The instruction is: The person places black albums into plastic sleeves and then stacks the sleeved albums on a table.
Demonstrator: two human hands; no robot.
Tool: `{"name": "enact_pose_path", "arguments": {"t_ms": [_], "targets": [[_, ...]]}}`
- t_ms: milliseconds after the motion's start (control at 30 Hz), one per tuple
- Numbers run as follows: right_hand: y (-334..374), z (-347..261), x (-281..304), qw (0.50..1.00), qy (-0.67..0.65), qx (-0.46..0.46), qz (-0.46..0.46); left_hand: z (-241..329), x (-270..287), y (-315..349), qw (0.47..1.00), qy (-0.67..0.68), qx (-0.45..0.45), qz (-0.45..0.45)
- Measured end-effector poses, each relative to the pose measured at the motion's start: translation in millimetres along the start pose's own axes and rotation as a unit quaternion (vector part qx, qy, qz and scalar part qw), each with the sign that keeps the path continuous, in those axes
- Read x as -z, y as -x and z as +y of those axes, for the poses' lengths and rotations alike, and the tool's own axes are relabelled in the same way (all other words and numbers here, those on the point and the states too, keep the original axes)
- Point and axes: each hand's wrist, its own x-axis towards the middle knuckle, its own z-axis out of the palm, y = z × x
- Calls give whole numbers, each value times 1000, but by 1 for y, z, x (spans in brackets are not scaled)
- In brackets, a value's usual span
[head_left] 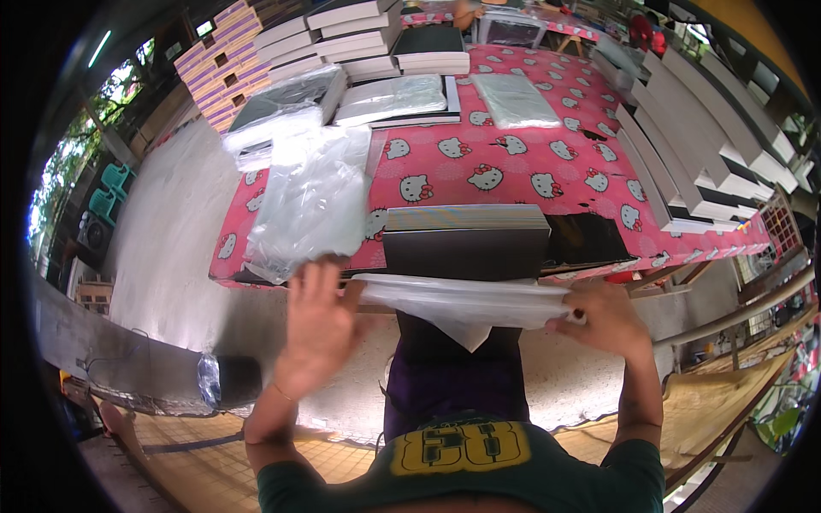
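Observation:
A thick dark-covered book (pixel 466 252) stands on edge at the table's near side, its pale page block facing up. In front of it a clear plastic bag (pixel 470 299) stretches sideways, one corner hanging down. My right hand (pixel 603 318) pinches the bag's right end between thumb and fingers. At its left end is my left hand (pixel 321 312), blurred, fingers stretched out and the thumb apart, close against the plastic. Just beyond those fingers lies a pile of clear plastic bags (pixel 312 197). Whether the left hand grips any plastic is not clear.
The table (pixel 453 175) wears a pink patterned cover. Stacked books (pixel 342 38) rise at the far left beside books in plastic (pixel 393 98). A wrapped packet (pixel 515 100) lies farther back. More thick books (pixel 701 145) line the right side. Another person's arm (pixel 466 14) shows far behind.

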Motion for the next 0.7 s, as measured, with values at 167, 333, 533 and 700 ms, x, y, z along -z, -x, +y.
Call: {"name": "enact_pose_path", "arguments": {"t_ms": [167,333,533,700], "targets": [[-31,26,-37,840,-498,216,23,-10,-16,16,431,897,-95,35],[-36,36,-53,470,-872,134,-35,19,-51,0,779,575,-186,-170],[-45,55,-64,798,-537,166,-218,-11,-66,5,354,898,146,-217],[-43,42,-56,570,-807,104,-119,-9,-94,12,526,830,52,-178]]}}
